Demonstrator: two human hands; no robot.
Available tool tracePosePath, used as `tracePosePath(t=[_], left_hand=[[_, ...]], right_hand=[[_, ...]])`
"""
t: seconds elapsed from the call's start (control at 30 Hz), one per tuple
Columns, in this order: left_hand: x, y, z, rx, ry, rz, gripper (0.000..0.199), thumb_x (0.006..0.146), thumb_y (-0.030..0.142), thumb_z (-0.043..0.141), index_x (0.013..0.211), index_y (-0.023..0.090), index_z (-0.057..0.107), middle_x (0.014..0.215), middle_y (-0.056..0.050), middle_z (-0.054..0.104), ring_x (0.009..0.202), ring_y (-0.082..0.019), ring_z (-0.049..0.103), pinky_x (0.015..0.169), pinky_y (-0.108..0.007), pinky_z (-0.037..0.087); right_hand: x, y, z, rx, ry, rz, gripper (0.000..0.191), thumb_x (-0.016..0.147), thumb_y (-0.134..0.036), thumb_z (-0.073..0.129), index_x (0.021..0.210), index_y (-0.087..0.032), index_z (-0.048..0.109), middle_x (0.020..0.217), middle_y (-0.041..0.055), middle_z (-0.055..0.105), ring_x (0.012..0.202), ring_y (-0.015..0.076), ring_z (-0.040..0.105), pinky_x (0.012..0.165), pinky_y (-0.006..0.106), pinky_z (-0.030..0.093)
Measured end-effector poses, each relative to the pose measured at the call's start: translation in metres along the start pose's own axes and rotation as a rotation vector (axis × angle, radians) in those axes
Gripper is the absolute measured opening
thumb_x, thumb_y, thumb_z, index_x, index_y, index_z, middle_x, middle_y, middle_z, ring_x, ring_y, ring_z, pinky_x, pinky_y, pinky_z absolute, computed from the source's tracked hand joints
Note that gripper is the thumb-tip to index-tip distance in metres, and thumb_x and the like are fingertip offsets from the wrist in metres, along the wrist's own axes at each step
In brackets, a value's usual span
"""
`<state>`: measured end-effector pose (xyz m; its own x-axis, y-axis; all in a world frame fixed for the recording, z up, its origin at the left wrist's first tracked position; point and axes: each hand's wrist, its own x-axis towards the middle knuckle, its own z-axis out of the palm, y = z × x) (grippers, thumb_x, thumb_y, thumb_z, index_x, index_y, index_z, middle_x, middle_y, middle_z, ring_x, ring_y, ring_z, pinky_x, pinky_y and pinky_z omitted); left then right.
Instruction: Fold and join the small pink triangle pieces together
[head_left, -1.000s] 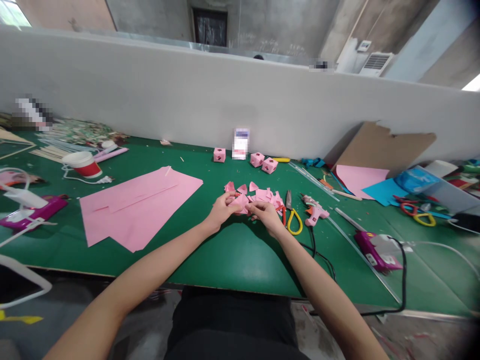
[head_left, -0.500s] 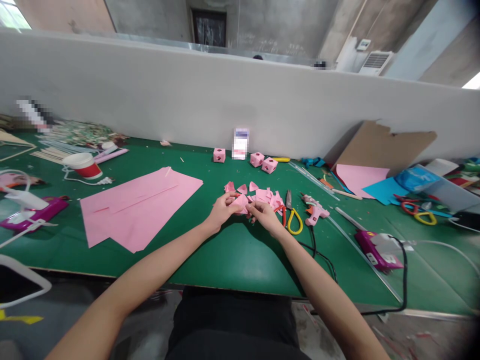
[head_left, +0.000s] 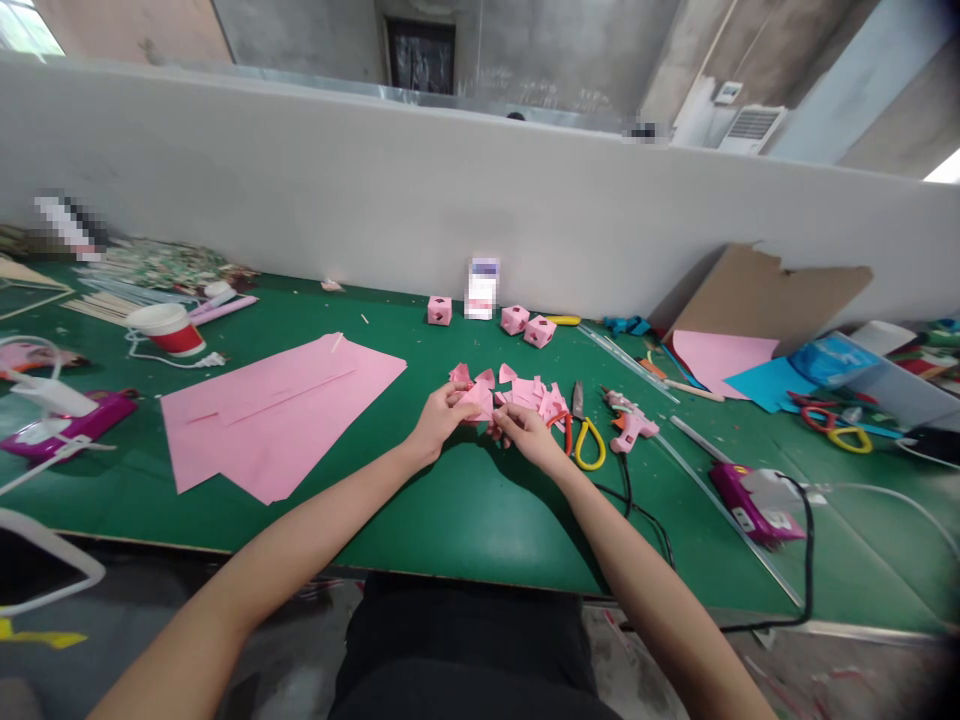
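A small folded piece of pink paper point(head_left: 475, 402) is pinched in my left hand point(head_left: 441, 420), above the green table. My right hand point(head_left: 523, 428) has its fingers drawn together at the paper's right edge; whether they grip it is hard to make out. Just beyond both hands lie cut pink paper pieces point(head_left: 541, 394) and a few small folded pink shapes point(head_left: 485, 378). Scissors point(head_left: 589, 443) with red and yellow handles rest beside my right hand. Farther back stand three pink paper cubes point(head_left: 439, 311) with dark openings in their faces.
Large pink sheets point(head_left: 285, 420) lie to the left, near a red and white paper cup point(head_left: 166, 330). On the right are a pink glue gun point(head_left: 631, 424) with a black cable and a purple power strip point(head_left: 754, 505). A grey partition point(head_left: 337, 190) closes off the back.
The pink paper in my left hand has turned slightly. My right fingers have shifted a little down its right edge. Everything on the table stays in place.
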<state>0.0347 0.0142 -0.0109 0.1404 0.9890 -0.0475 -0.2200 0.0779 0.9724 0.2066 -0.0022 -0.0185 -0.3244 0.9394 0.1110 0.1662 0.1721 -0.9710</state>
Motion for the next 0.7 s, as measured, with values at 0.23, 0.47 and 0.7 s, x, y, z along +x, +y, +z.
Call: tracePosePath(t=[0.23,0.47,0.7], left_hand=[[0.003,0.003,-0.0035,-0.083,-0.026,-0.028,0.044,0.06,0.018,0.077,0.1,0.014,0.058,0.079,-0.001,0.068,0.063,-0.011,0.062,0.063,-0.025,0.053],[-0.0009,0.0037,0.0002,-0.024,-0.037,-0.027,0.045,0.061,0.018,0.076,0.103,0.012,0.059,0.082,-0.004,0.068,0.064,-0.012,0.063,0.065,-0.026,0.053],[-0.0004,0.0008,0.0,-0.01,-0.043,-0.017,0.048,0.061,0.018,0.076,0.106,0.012,0.059,0.082,-0.004,0.069,0.065,-0.012,0.063,0.067,-0.026,0.053]], right_hand=[[0.0014,0.0016,0.0017,0.078,0.046,0.068,0.052,0.081,-0.07,0.047,0.077,-0.019,0.059,0.069,0.003,0.064,0.062,0.0146,0.06,0.05,0.024,0.044],[0.0006,0.0036,0.0014,-0.006,0.061,-0.014,0.042,0.084,-0.062,0.051,0.073,-0.022,0.052,0.067,-0.001,0.06,0.052,0.0116,0.051,0.05,0.025,0.041],[-0.0035,0.0002,0.0024,-0.1,0.071,-0.048,0.038,0.086,-0.058,0.051,0.076,-0.022,0.051,0.066,-0.0011,0.059,0.053,0.0129,0.049,0.051,0.026,0.038]])
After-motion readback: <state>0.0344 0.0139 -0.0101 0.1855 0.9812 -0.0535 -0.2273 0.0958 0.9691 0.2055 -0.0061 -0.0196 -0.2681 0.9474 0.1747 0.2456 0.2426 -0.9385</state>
